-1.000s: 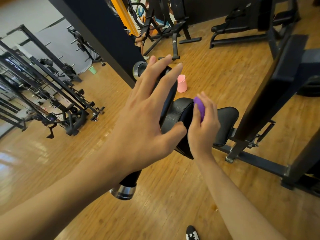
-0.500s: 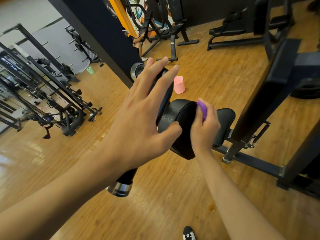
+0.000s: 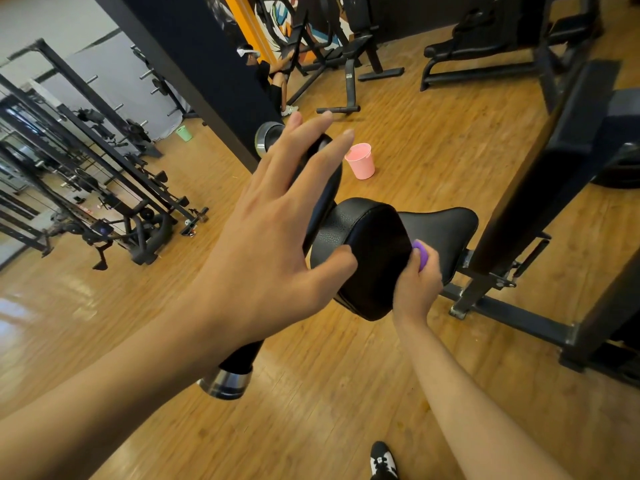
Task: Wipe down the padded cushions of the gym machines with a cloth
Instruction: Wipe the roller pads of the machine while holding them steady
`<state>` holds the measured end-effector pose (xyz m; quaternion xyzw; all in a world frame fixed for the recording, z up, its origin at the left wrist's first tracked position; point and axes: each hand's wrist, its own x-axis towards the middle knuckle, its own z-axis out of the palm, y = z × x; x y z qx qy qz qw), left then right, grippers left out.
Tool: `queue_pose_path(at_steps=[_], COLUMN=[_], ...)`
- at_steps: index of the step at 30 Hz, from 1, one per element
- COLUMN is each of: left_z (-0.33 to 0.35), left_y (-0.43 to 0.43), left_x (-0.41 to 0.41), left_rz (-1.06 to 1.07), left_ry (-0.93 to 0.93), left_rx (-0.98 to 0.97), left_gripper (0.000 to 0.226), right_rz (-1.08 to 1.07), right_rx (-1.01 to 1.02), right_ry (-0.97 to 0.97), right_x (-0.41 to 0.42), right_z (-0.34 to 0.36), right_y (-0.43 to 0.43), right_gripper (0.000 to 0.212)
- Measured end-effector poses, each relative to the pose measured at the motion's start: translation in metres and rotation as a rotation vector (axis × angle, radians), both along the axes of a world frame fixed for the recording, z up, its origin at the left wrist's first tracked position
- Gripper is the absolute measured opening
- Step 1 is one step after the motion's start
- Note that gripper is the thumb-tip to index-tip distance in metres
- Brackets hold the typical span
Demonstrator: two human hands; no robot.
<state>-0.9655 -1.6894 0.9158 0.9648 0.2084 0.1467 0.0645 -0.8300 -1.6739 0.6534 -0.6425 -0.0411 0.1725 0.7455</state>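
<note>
The right hand (image 3: 417, 285) is curled round a small purple cloth (image 3: 420, 255), pressing it against the near side of the round black cushion (image 3: 367, 258) — a pad standing on edge above the wooden floor (image 3: 311, 427), just in front of the flat seat (image 3: 445, 230). The left hand (image 3: 273, 237) lies spread, fingers straight, over the black bar (image 3: 239, 358), thumb touching the cushion's rim. The cloth looks light and limp, best kept bunched in the fingers. The cushion likely gives softly, its skin smooth — steady it at the rim.
</note>
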Motion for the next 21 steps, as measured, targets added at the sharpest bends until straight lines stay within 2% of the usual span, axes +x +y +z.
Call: queue_pose_path(at_steps=[2, 3, 6, 7, 8, 9, 10, 12, 13, 14, 15, 18, 19, 21], left_z=[0.000, 0.000, -0.002, -0.002, -0.002, -0.002, -0.001, -0.001, -0.002, -0.002, -0.002, -0.003, -0.003, -0.003], left_y=[0.001, 0.001, 0.001, 0.001, 0.001, 0.001, 0.002, 0.002, 0.002, 0.002, 0.002, 0.002, 0.001, 0.000], left_x=[0.000, 0.000, 0.005, 0.007, 0.007, 0.007, 0.006, 0.005, 0.006, 0.007, 0.008, 0.014, 0.015, 0.017], left_rz=[-0.006, -0.007, -0.001, -0.006, -0.012, -0.013, -0.012, -0.011, -0.013, -0.012, -0.011, -0.002, -0.001, -0.003], left_ry=[-0.004, -0.003, -0.017, -0.017, -0.014, -0.013, -0.013, -0.010, -0.010, -0.014, -0.019, -0.031, -0.029, -0.034], left_rx=[0.001, -0.001, -0.006, -0.003, 0.001, 0.003, 0.007, 0.015, 0.016, 0.014, 0.008, 0.012, 0.013, 0.003], left_gripper=[0.088, 0.088, 0.088, 0.088, 0.088, 0.088, 0.088, 0.088, 0.087, 0.087, 0.087, 0.087, 0.087, 0.087], right_rz=[-0.014, -0.035, -0.053, -0.055, -0.057, -0.049, -0.020, 0.055, 0.060, 0.047, 0.006, -0.076, -0.074, -0.052], right_rx=[0.029, 0.063, 0.196, 0.184, 0.137, 0.062, -0.007, -0.043, -0.034, -0.024, -0.007, 0.110, 0.092, 0.047], right_ry=[0.058, -0.005, -0.418, -0.489, -0.476, -0.387, -0.218, 0.164, 0.244, 0.219, 0.103, -0.390, -0.475, -0.382], right_x=[0.006, 0.007, -0.002, -0.002, -0.002, 0.001, 0.006, 0.013, 0.015, 0.015, 0.012, -0.003, -0.006, -0.007], right_z=[0.019, 0.040, 0.078, 0.070, 0.049, 0.026, 0.004, -0.022, -0.022, -0.010, 0.011, 0.048, 0.042, 0.027], right_y=[0.008, 0.010, 0.006, 0.007, 0.006, 0.005, 0.002, 0.000, 0.002, 0.004, 0.004, 0.005, 0.008, 0.005], right_gripper=[0.029, 0.029, 0.027, 0.027, 0.027, 0.027, 0.027, 0.026, 0.027, 0.028, 0.029, 0.033, 0.034, 0.038])
